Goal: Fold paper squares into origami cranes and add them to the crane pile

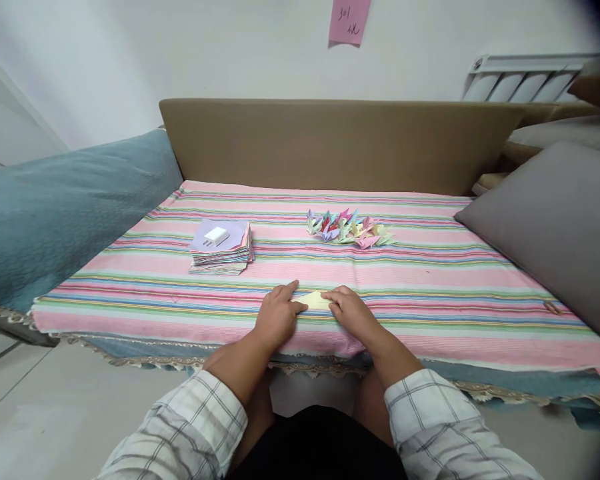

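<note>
A pale yellow sheet of origami paper (314, 301), folded to a narrow shape, lies on the striped cloth in front of me. My left hand (277, 313) holds its left end, thumb on the near side and index finger stretched out beyond the far side. At the right end, my right hand (353, 312) pinches the paper between thumb and fingers. Beyond it sits a cluster of folded paper cranes (347, 230) in several colours. To the left stands a stack of square coloured paper (223, 259), with a white charger plug (216, 236) on top.
The striped cloth (145, 293) covers a sofa seat with a brown backrest (320, 143). A blue-covered armrest (80, 207) bounds the left side, and a grey cushion (555, 220) leans at the right. A small brown object (552, 307) lies near the cushion.
</note>
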A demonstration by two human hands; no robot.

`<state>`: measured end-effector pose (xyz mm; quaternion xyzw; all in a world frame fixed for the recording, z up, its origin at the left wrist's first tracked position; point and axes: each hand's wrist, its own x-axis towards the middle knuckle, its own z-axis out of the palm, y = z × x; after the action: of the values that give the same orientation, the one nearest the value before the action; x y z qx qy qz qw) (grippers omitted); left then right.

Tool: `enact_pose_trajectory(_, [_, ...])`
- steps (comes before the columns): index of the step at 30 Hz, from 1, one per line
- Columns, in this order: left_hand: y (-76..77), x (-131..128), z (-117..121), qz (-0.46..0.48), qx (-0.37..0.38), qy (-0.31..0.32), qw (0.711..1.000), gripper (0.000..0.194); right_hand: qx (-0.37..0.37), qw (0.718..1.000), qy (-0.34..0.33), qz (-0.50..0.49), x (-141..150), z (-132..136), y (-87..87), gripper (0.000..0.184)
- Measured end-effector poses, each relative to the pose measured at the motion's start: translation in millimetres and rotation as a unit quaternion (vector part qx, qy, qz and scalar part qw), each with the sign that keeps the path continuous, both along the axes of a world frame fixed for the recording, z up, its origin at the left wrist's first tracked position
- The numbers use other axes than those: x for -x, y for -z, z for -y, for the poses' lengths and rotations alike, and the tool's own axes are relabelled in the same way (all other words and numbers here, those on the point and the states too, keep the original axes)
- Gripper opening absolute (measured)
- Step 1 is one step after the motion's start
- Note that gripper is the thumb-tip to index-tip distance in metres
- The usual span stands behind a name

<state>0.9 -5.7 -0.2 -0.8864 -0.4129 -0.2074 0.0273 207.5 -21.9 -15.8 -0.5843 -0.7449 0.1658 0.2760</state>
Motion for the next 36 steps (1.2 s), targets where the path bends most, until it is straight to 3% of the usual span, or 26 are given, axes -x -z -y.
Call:
enact_pose_trajectory(3, [-4.9,0,14,0.002,-0.062,0.039,0.997,0.017,-0.015,1.000,0.007,0.021,2,1,0.9,0.036])
enact_pose_trajectory(6, [-7.0,-9,30,-0.031,-0.085,0.127,0.988,0.018,-0.045,0.998,0.010,0.044,4,3,1.2,0.037])
enact_pose_trajectory(14, [-1.4,-24,38,-0.106,-0.031,0.093,0.989,0.035,-0.055,0.996,0.008,0.074,5,10,-8.0,0.034])
enact_pose_trajectory(20, [-1.5,-18,28,-0.054,0.002,0.076,0.996,0.043,-0.004,1.000,0.004,0.009,8,15,-15.5,0.033])
enact_pose_trajectory(25, [-2.5,-17,17,-0.006,0.027,0.070,0.997,0.046,0.004,0.998,-0.053,-0.013,16,20,-18.6,0.033])
enact_pose_trajectory(31, [0.0,-17,12,-0.013,0.006,0.085,0.996,0.017,-0.073,0.997,-0.008,-0.036,11,12,-17.5,0.024])
enact_pose_trajectory(36, [-1.6,-8,3,-0.015,0.004,0.113,0.993,0.020,-0.108,0.994,-0.036,0.001,9,3,-15.4,0.022])
